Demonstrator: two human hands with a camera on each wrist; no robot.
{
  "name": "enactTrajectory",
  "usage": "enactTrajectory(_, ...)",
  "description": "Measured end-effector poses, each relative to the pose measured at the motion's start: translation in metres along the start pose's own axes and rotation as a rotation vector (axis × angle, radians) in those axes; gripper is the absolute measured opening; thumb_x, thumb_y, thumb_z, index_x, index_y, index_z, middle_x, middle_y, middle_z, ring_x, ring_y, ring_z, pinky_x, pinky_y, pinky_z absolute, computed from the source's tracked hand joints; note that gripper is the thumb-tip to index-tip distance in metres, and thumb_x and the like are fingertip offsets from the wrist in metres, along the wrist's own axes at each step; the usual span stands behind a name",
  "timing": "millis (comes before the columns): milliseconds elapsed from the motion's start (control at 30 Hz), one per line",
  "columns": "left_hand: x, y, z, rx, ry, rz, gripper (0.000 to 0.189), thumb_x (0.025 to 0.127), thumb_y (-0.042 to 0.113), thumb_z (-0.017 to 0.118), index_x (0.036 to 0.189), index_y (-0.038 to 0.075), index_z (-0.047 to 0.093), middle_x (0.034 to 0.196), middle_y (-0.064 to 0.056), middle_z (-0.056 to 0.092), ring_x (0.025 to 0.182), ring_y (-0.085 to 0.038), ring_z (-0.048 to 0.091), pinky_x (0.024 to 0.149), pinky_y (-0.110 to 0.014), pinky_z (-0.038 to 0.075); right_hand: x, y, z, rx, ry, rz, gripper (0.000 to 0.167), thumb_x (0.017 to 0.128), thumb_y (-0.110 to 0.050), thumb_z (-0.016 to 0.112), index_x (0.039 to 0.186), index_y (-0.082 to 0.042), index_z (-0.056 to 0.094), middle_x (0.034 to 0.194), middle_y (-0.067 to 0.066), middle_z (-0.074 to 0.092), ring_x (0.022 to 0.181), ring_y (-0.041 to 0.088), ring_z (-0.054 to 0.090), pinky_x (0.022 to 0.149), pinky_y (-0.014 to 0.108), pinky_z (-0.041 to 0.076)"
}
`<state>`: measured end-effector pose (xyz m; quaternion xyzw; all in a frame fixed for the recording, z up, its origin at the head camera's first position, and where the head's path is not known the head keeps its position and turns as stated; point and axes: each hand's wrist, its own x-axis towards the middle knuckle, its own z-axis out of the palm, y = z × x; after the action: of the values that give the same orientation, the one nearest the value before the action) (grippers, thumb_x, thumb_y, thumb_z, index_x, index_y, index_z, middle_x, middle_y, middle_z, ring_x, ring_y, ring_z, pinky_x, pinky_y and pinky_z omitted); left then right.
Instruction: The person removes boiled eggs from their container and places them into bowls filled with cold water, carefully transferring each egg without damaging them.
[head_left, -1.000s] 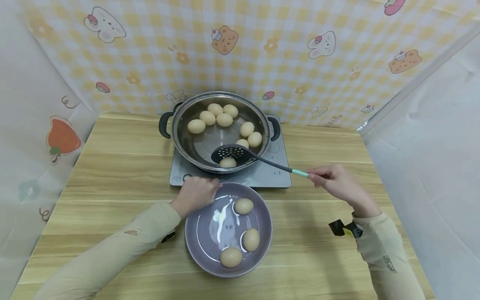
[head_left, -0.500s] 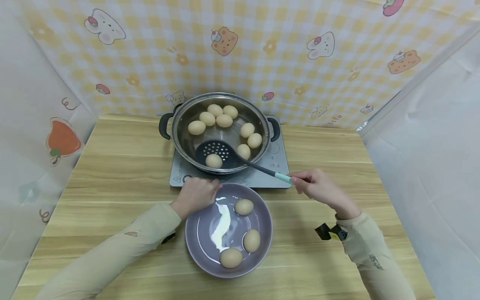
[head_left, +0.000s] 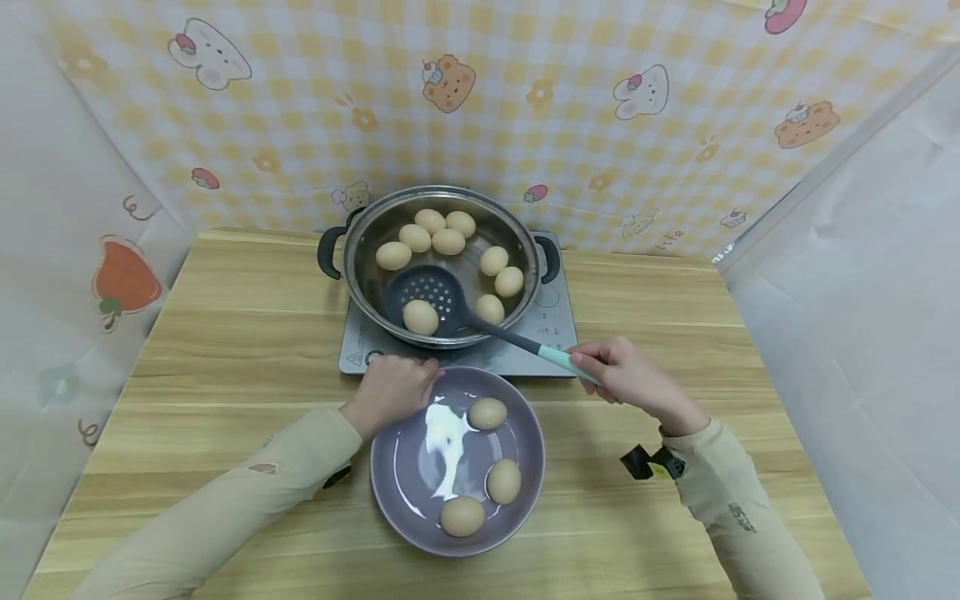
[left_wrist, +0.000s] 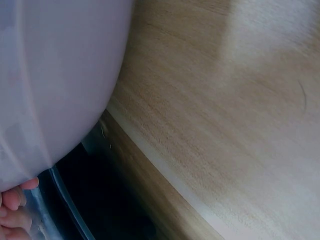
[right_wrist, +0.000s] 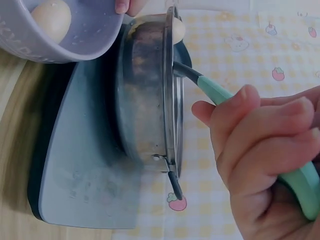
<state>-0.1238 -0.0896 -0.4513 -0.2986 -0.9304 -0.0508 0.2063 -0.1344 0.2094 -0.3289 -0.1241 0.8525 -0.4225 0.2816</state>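
My right hand (head_left: 622,375) grips the mint-green handle of a dark skimmer (head_left: 517,337), its fingers curled round it in the right wrist view. An egg (head_left: 421,317) sits at the near edge of the skimmer's perforated head, inside the steel pot (head_left: 360,287). Several more eggs (head_left: 448,242) lie in the pot, at the back and along the right. With my left hand (head_left: 393,390) I hold the upper left rim of a purple bowl (head_left: 384,492); fingertips (left_wrist: 31,183) show against its wall in the left wrist view. Three eggs (head_left: 503,481) rest in the bowl.
The pot stands on a grey induction cooker (head_left: 551,317), directly behind the bowl. Its black side handles (head_left: 327,252) stick out left and right. Wood-grain table (head_left: 247,333) extends to both sides. A yellow checked cloth (head_left: 510,150) hangs behind; white sheets (head_left: 847,275) flank the table.
My right hand has moved left and slightly nearer. The skimmer's head has slid left in the pot, with the egg shifting left and up along it. My left hand stays on the bowl.
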Motion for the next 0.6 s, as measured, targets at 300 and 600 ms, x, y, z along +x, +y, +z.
enactTrajectory(300, -0.0007, 0.0001, 0.0009, -0.003, 0.019, 0.000, 0.027, 0.084, 0.027, 0.059, 0.063, 0.012, 0.052, 0.041, 0.003, 0.035, 0.033, -0.014, 0.033, 0.031, -0.029, 0.027, -0.0004, 0.0019, -0.0021, 0.083, -0.040, 0.008, 0.028, 0.098, -0.014, 0.038, 0.090, 0.006, 0.056, 0.057, 0.003, 0.045, 0.039, 0.006, 0.033, 0.039, 0.018, 0.025)
enactTrajectory(600, -0.0010, -0.0003, 0.0005, 0.002, 0.031, 0.006, 0.027, 0.084, 0.028, 0.059, 0.063, 0.011, 0.052, 0.041, 0.003, 0.035, 0.033, -0.014, 0.033, 0.031, -0.029, 0.026, -0.0092, 0.0020, -0.0089, 0.128, -0.013, 0.010, 0.029, 0.098, -0.015, 0.037, 0.088, 0.007, 0.053, 0.058, 0.001, 0.045, 0.039, 0.005, 0.032, 0.039, 0.018, 0.025)
